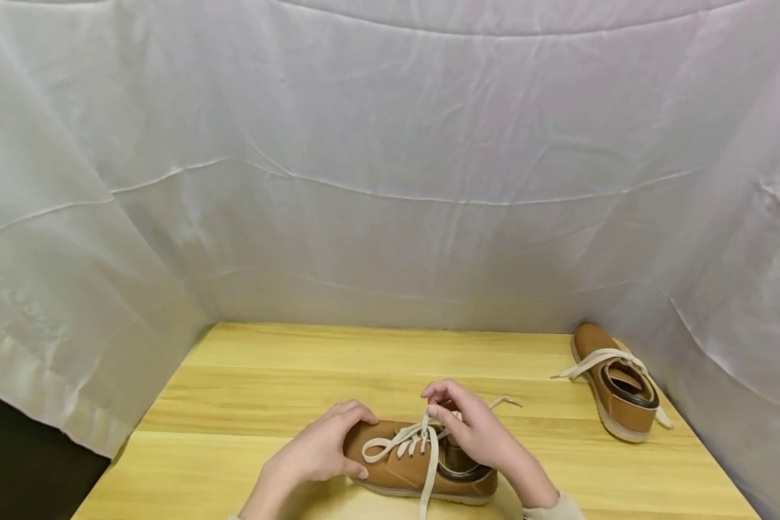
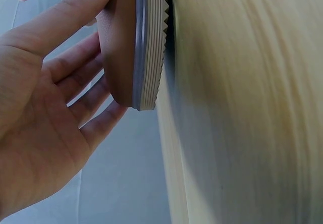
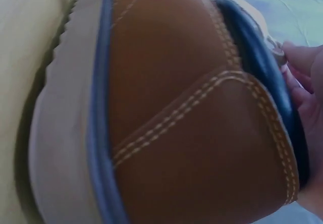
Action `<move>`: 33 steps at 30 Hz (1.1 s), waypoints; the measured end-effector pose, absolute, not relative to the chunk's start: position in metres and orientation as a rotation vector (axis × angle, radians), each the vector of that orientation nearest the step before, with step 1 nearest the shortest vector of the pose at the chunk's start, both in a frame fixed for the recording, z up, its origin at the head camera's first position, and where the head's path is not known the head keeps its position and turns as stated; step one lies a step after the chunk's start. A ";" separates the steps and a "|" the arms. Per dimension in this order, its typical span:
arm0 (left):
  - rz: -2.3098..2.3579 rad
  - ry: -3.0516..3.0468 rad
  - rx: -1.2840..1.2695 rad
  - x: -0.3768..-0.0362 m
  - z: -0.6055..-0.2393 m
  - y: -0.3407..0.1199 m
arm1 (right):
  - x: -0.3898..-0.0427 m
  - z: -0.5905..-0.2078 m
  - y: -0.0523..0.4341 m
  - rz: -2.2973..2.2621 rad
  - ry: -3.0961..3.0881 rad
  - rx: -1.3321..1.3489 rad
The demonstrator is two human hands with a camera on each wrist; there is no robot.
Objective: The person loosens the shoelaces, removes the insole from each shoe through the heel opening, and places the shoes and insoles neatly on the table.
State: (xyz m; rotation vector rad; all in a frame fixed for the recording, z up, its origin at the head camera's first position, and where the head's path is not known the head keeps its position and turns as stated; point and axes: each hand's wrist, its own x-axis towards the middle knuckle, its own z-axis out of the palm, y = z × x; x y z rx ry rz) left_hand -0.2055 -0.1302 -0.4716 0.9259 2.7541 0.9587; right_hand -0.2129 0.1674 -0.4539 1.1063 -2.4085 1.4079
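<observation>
Tan leather lace-up shoe (image 1: 422, 462) with cream laces (image 1: 403, 442), near table edge
Left hand (image 1: 318, 448) cups the stiff toe; right hand (image 1: 477, 430) pinches the limp lace; likely light, steady by its ridged sole.

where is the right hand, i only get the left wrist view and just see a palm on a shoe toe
Observer: The right hand is over the laces of the near shoe, pinching one lace end at the tongue.
Operator: is the left hand gripping the toe
Observer: Yes, the left hand is curled over the toe cap, holding it on the table.
Operator: any other shoe around
Observer: A second shoe lies at the far right by the white cloth, laces loose.
</observation>
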 end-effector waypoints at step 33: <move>0.955 2.759 0.927 -0.207 -0.474 -0.130 | -0.216 -0.450 0.175 1.189 -2.567 1.120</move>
